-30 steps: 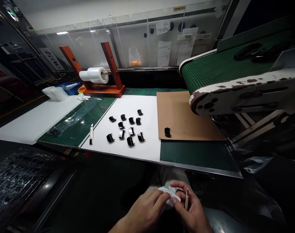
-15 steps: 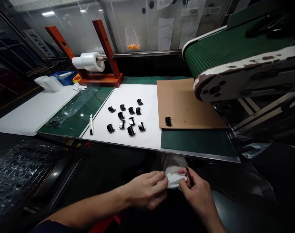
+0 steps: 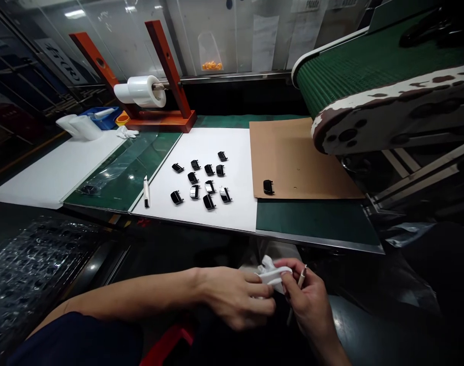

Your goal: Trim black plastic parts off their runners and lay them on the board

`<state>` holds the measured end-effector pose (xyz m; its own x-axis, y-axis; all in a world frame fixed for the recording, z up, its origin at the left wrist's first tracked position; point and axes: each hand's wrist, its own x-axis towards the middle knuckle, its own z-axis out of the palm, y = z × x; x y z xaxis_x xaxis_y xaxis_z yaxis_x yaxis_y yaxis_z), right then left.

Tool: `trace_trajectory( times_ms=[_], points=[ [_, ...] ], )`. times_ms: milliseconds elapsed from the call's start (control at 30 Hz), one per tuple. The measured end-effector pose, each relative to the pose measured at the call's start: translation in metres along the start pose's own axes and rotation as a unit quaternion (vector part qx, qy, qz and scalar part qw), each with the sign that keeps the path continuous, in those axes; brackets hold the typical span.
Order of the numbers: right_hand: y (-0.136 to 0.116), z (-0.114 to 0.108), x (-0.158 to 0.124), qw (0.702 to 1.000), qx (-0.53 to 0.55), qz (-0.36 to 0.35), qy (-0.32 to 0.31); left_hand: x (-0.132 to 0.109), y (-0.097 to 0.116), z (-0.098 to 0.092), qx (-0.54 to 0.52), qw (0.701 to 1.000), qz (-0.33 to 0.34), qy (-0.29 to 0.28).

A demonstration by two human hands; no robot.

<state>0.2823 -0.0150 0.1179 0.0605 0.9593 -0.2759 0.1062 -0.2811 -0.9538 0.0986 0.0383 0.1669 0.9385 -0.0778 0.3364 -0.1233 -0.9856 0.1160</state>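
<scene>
Below the table's front edge, my two hands hold a crumpled white cloth [image 3: 272, 274] between them. My left hand [image 3: 237, 299] is closed on its left side, fingers slightly blurred. Thumb and forefinger of my right hand [image 3: 310, 295] pinch the right side. A slim stick-like tool [image 3: 302, 277] with a pale tip also sits in my right hand; its kind is unclear. Beyond the hands, several small glossy black parts [image 3: 209, 202] with little prongs lie spread over a white sheet [image 3: 232, 218]. One more black part [image 3: 268, 187] lies on a cardboard sheet [image 3: 308, 173].
A utility knife [image 3: 146, 192] lies at the white sheet's left edge. Behind it, an orange-red stand [image 3: 159, 122] carries a roll of clear film [image 3: 146, 91]. The green conveyor [image 3: 353, 76] overhangs the right side. Plastic-covered trays [image 3: 29, 274] stand low at left.
The view has shifted slightly. My left hand has moved a little right, over the cloth, which is now bunched higher. The slim tool in my right hand has turned, its pale tip pointing up.
</scene>
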Motion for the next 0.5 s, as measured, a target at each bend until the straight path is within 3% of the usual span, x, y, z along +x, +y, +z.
trace_trajectory(
  times_ms=[300, 433, 500],
  points=[
    [0.001, 0.002, 0.008, 1.0, 0.018, 0.019, -0.004, 0.006, -0.006, 0.001, -0.002, 0.999, -0.032, -0.023],
    [0.002, 0.008, 0.008, 1.0, 0.014, 0.017, 0.001, 0.007, -0.006, 0.008, -0.011, 0.998, -0.015, -0.057],
    [0.001, 0.008, 0.008, 1.0, 0.007, 0.015, 0.015, 0.005, -0.007, 0.011, -0.014, 0.996, -0.04, -0.084]
  ],
)
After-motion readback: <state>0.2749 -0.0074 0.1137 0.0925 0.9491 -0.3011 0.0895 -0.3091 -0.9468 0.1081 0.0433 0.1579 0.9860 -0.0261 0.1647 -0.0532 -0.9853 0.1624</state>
